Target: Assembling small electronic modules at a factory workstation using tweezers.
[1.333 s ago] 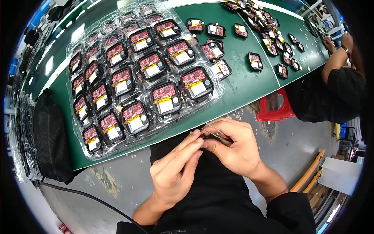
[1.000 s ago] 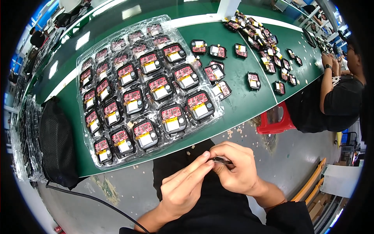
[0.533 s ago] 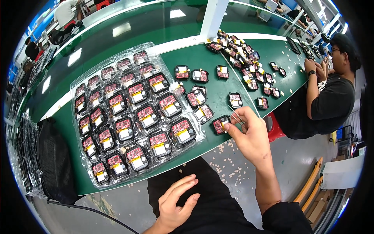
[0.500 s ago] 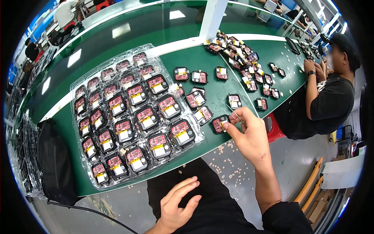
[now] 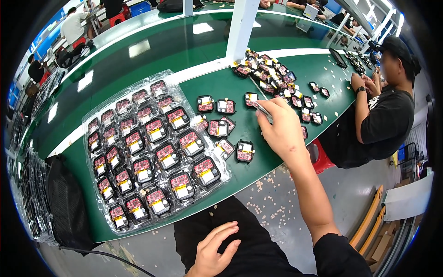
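My right hand [image 5: 285, 129] grips metal tweezers [image 5: 263, 110] between thumb and fingers. Their tips reach the edge of a square black watch-like case [image 5: 252, 98] with a red circuit board; whether they pinch it I cannot tell. Nearer the table's front edge lies another such case [image 5: 244, 151], showing a white block and yellow tape. Several similar cases lie loose to its left, two of them overlapping. My left hand [image 5: 214, 249] hovers over my lap with fingers apart, holding nothing. A clear plastic tray [image 5: 177, 85] on the left carries rows of these cases.
A heap of cases [image 5: 267, 74] sits beyond my right hand, by a white post [image 5: 241, 34]. A black mesh bag [image 5: 69, 203] stands at the left table edge. To the right, a co-worker in black [image 5: 387, 111] sits at the same green table [image 5: 203, 83].
My right hand has left the case near the front edge and moved farther back with the tweezers, to another case. That front case now lies turned differently. My left hand stays over my lap.
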A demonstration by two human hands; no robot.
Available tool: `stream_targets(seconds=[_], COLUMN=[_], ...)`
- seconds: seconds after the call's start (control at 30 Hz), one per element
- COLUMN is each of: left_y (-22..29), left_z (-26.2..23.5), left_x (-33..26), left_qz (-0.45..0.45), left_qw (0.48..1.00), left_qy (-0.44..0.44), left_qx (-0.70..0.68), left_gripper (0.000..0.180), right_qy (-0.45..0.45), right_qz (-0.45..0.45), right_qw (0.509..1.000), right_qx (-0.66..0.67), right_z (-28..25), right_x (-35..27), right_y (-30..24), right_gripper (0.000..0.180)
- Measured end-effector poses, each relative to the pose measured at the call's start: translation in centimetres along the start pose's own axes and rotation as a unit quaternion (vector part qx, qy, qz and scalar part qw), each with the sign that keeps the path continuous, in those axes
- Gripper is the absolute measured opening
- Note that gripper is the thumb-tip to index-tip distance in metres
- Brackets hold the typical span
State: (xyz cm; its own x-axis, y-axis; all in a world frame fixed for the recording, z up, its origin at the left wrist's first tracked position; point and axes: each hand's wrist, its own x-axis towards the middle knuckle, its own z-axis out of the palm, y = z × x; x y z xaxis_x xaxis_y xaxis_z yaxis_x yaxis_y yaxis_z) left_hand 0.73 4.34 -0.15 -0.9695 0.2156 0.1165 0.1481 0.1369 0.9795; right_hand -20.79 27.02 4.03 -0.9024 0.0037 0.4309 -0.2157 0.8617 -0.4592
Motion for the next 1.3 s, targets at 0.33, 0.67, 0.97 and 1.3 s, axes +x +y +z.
stream_targets(seconds=[0.33,0.67,0.97,1.3], left_y=[-0.7,-0.4,-0.5,-0.4], left_z=[0.2,0.1,0.1,0.4], left_x=[-0.9,-0.5,-1.0,-0.7], left_qz=[-0.057,-0.046,-0.053,-0.04], left_qw=[0.998,0.999,0.998,0.999], left_qy=[0.002,0.0,0.009,0.006], left_qx=[-0.017,-0.013,-0.019,-0.018], left_gripper=[0.035,0.034,0.034,0.034], right_qy=[-0.126,-0.058,-0.054,-0.085], right_qz=[-0.023,0.046,0.01,-0.098], right_qw=[0.991,0.967,0.974,0.975], right_qx=[0.032,-0.243,-0.221,-0.18], right_z=[0.4,2.3,2.5,2.4], right_x=[3.3,8.0,7.3,6.7], right_y=[0.5,3.2,2.7,3.5], right_gripper=[0.03,0.022,0.023,0.019])
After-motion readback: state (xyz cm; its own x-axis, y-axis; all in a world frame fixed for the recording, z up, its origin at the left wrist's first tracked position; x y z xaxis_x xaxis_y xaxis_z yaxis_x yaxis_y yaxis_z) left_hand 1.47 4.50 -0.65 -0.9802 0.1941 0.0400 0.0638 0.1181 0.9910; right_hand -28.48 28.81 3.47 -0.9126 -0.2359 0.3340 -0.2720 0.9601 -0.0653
